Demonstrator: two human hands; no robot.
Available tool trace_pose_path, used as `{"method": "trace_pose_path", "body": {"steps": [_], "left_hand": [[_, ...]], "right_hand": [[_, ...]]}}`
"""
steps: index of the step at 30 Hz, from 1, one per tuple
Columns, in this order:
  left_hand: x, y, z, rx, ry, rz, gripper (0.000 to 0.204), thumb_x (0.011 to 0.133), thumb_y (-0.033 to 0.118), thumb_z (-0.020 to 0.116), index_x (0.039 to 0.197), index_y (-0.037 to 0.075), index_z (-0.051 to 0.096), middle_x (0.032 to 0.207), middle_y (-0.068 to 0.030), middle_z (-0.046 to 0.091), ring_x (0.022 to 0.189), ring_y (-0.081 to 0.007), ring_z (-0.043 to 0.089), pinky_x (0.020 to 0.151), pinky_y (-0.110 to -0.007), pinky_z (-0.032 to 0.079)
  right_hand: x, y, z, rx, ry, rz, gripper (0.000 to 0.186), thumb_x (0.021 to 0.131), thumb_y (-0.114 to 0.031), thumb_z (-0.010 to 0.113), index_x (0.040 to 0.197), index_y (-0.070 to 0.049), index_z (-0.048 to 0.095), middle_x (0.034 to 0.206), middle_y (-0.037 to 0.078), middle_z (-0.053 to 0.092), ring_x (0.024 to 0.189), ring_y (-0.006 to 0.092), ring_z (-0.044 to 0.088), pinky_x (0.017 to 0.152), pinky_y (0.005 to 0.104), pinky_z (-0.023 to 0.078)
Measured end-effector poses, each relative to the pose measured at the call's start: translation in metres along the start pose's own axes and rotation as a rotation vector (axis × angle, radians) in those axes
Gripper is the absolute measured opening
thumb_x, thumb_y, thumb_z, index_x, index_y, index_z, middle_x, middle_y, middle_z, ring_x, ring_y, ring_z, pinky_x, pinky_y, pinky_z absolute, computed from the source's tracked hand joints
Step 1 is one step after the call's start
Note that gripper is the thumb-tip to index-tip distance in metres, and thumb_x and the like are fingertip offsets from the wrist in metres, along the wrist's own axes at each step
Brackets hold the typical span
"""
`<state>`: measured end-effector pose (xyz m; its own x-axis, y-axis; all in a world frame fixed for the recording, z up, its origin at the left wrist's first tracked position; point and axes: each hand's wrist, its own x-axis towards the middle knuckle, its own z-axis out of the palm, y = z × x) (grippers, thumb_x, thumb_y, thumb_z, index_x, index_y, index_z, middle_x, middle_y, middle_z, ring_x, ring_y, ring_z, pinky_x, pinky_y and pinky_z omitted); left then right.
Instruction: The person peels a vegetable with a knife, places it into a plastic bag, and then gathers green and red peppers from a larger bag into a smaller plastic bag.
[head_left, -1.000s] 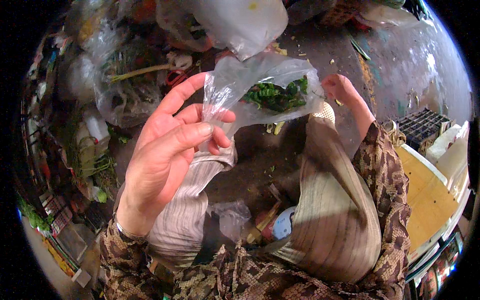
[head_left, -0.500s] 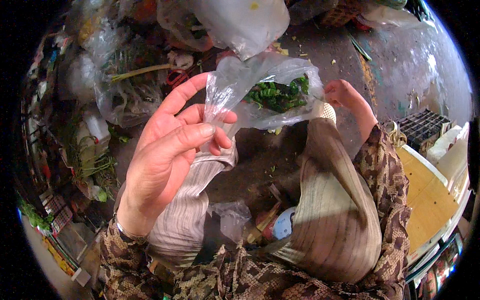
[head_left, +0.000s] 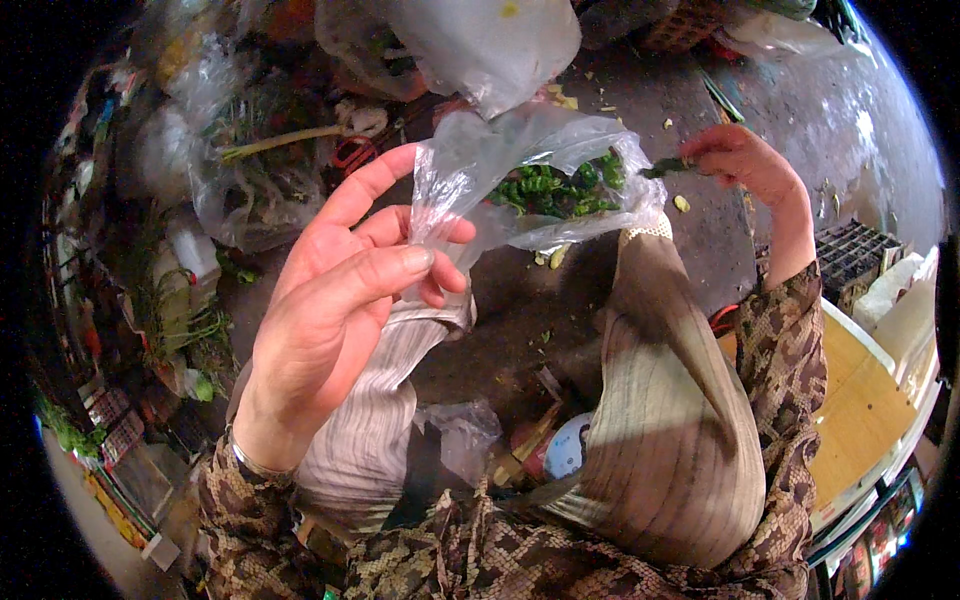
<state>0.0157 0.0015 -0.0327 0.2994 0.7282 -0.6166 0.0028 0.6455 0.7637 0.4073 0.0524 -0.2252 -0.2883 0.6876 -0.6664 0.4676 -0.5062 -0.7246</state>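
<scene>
Insp. note, approx. 2 o'clock: your R hand (head_left: pixel 748 168), at the bag's edge a sec. ago, has come outward and up, and a dark green piece (head_left: pixel 668 167) now shows between it and the bag. R fingers appear closed on that piece; its inner end lies at or just beside the bag edge, contact n/c (not clear). Your L hand (head_left: pixel 325 285), approx. 9 o'clock, is unchanged: fingers loosely pinching the gathered film of the clear bag (head_left: pixel 500 150), thumb on the near side. Bag sits 12 to 1 o'clock, held up visibly by L only; its lower R corner is over or against your R trouser leg (head_left: pixel 660 370), can't confirm which. Leafy greens (head_left: pixel 560 190) are inside, toward the bag's R half, and now look a bit fuller and wider spread. Signif. (judgement): R is off the film, so steadiness depends mostly on L; whether the piece is going in or coming out can't be told. Surrounds: large whitish bag (head_left: pixel 500 45) at 12, just beyond yours; yellow scrap (head_left: pixel 681 203) on floor at 2, near R; black gridded tray (head_left: pixel 850 250) at 3, well apart; tan board (head_left: pixel 865 400) btwn 3 and 4.
</scene>
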Motion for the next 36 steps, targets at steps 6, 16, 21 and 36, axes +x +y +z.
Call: {"method": "trace_pose_path", "body": {"steps": [6,16,21,36], "left_hand": [[-0.001,-0.001,0.000,-0.008,0.013,0.016,0.070,0.082,0.012,0.060,0.144,0.001,0.028,0.115,-0.0215,0.058,0.096,-0.0244,0.061,0.087,-0.035,0.044],[-0.002,0.044,-0.080,0.305,0.268,0.375,0.055,0.087,0.016,0.060,0.135,-0.001,0.041,0.120,-0.0133,0.058,0.106,-0.0204,0.059,0.087,-0.030,0.046],[0.011,-0.026,-0.219,0.608,0.739,0.325,0.029,0.085,0.015,0.066,0.112,0.002,0.062,0.101,-0.0021,0.064,0.093,-0.0097,0.057,0.084,-0.026,0.045],[0.068,-0.260,-0.354,0.442,0.984,-0.408,0.119,0.065,0.051,0.082,0.150,0.007,0.011,0.153,-0.0281,0.009,0.142,-0.0446,0.002,0.114,-0.052,0.014]], "right_hand": [[0.027,-0.021,0.059,-0.203,-0.027,-0.265,0.021,0.084,-0.007,0.061,0.103,-0.002,0.066,0.080,-0.002,0.060,0.072,0.0069,0.052,0.060,0.0235,0.043],[0.042,-0.019,0.102,0.088,0.072,-0.214,0.019,0.089,-0.014,0.059,0.106,-0.005,0.064,0.079,-0.001,0.062,0.065,0.0074,0.052,0.056,0.0234,0.041],[0.027,-0.046,0.115,-0.017,0.074,-0.100,0.020,0.087,-0.007,0.056,0.104,0.001,0.062,0.075,0.001,0.060,0.063,0.0089,0.053,0.057,0.0242,0.043],[0.022,-0.025,0.143,-0.015,0.030,0.070,0.011,0.085,-0.007,0.062,0.088,0.004,0.060,0.078,0.000,0.061,0.070,0.0069,0.052,0.061,0.0259,0.043]]}}
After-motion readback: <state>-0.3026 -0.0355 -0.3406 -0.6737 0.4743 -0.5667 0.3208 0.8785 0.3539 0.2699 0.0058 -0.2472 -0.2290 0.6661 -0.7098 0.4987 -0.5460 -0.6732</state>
